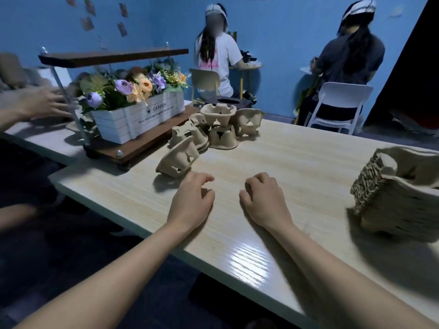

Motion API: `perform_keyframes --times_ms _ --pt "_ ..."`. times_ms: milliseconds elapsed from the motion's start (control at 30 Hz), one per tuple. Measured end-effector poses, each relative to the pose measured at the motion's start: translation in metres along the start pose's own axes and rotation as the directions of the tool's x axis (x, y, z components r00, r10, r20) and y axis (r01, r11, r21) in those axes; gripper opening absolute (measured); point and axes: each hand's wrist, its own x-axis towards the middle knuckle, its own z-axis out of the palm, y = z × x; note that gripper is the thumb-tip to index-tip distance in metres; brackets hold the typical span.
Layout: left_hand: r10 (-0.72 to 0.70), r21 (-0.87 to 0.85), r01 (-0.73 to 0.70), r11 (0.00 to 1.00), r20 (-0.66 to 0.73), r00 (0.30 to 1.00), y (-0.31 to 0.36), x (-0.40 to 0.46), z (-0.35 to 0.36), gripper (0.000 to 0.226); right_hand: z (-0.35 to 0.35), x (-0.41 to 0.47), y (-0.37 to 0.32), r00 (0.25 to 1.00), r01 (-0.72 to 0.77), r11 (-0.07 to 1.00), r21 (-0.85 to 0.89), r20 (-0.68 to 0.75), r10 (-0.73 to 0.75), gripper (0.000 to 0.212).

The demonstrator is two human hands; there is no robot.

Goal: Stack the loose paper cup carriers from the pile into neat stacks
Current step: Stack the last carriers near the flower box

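A pile of loose brown pulp cup carriers (217,125) lies on the wooden table (297,162) toward its far side. One carrier (178,160) lies tipped on its side nearer me, just beyond my left hand. A tall stack of nested carriers (396,193) stands at the right edge of the view. My left hand (193,198) and my right hand (263,198) rest on the table side by side, fingers loosely curled, holding nothing.
A white flower box (140,117) sits on a wooden shelf stand (114,57) at the table's left. Another person's hand (40,103) reaches in at far left. Two people sit on chairs with their backs turned beyond the table. The table's near edge runs diagonally under my forearms.
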Motion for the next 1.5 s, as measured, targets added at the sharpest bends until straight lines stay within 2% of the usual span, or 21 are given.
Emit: perform_keyframes --times_ms 133,267,333,400,433,500,567,633,767,867,1000,1133,1167,1267,1333,1367,1500 --pt "0.117 0.077 -0.105 0.992 -0.187 0.975 0.004 0.007 -0.005 0.026 0.001 0.001 0.001 1.0 0.017 1.0 -0.009 -0.019 -0.017 0.03" --pt "0.088 0.206 -0.009 0.979 -0.38 0.921 0.002 0.022 -0.018 0.038 0.001 0.0 0.001 1.0 0.025 1.0 0.008 -0.01 -0.025 0.03" --pt "0.047 0.25 0.06 0.966 -0.401 0.915 0.001 0.029 -0.023 0.05 0.001 -0.001 0.001 1.0 0.027 1.0 0.008 -0.008 -0.027 0.03" --pt "-0.068 0.204 0.152 0.967 -0.37 0.927 -0.001 0.035 -0.026 0.055 0.001 -0.001 0.001 0.999 0.03 0.999 0.01 -0.011 -0.03 0.031" --pt "-0.115 0.175 0.185 0.967 -0.346 0.931 -0.003 0.036 -0.026 0.052 0.001 -0.001 0.002 0.999 0.031 0.999 0.012 -0.011 -0.031 0.031" --pt "-0.122 0.142 0.17 0.975 -0.299 0.946 -0.005 0.037 -0.026 0.036 0.001 -0.001 0.002 1.0 0.03 0.999 0.013 -0.009 -0.03 0.032" --pt "-0.057 0.121 0.089 0.989 -0.251 0.966 -0.006 0.034 -0.025 0.019 0.001 -0.001 0.003 1.0 0.028 1.0 0.01 -0.006 -0.028 0.032" --pt "0.017 0.081 0.0 0.997 -0.206 0.978 -0.004 0.031 -0.023 0.011 0.002 0.0 0.003 1.0 0.024 1.0 0.011 -0.004 -0.024 0.032" --pt "0.216 0.061 -0.21 0.976 -0.116 0.97 0.008 0.026 -0.015 0.018 0.0 -0.001 0.003 1.0 0.014 0.999 0.034 0.009 -0.014 0.03" --pt "0.307 0.06 -0.303 0.951 -0.063 0.95 0.018 0.024 -0.01 0.024 -0.001 0.0 0.004 1.0 -0.008 0.997 0.076 0.023 0.007 0.026" --pt "0.366 0.051 -0.364 0.93 -0.033 0.93 0.031 0.02 -0.006 0.025 -0.011 0.004 0.007 0.995 -0.102 0.956 0.274 0.049 0.092 0.025" --pt "0.385 0.054 -0.382 0.922 -0.043 0.922 0.044 0.02 -0.006 0.023 -0.037 0.004 0.016 0.976 -0.188 0.841 0.508 0.003 0.217 0.027" --pt "0.391 0.059 -0.388 0.92 -0.047 0.919 0.047 0.02 -0.006 0.022 -0.046 0.002 0.017 0.972 -0.194 0.783 0.59 0.005 0.237 0.026" --pt "0.42 0.078 -0.415 0.906 -0.06 0.905 0.062 0.02 -0.005 0.021 -0.075 -0.005 0.015 0.962 -0.229 0.5 0.835 0.117 0.245 0.015" --pt "0.456 0.086 -0.45 0.889 -0.061 0.888 0.073 0.019 -0.003 0.022 -0.092 -0.009 0.014 0.959 -0.246 0.426 0.871 0.154 0.239 0.004" --pt "0.482 0.089 -0.477 0.874 -0.056 0.874 0.08 0.019 -0.003 0.022 -0.099 -0.01 0.015 0.958 -0.243 0.431 0.869 0.144 0.249 0.005" --pt "0.627 0.156 -0.615 0.773 -0.041 0.778 0.106 0.017 0.0 0.02 -0.12 -0.009 0.024 0.939 -0.241 0.59 0.771 0.032 0.343 0.015"
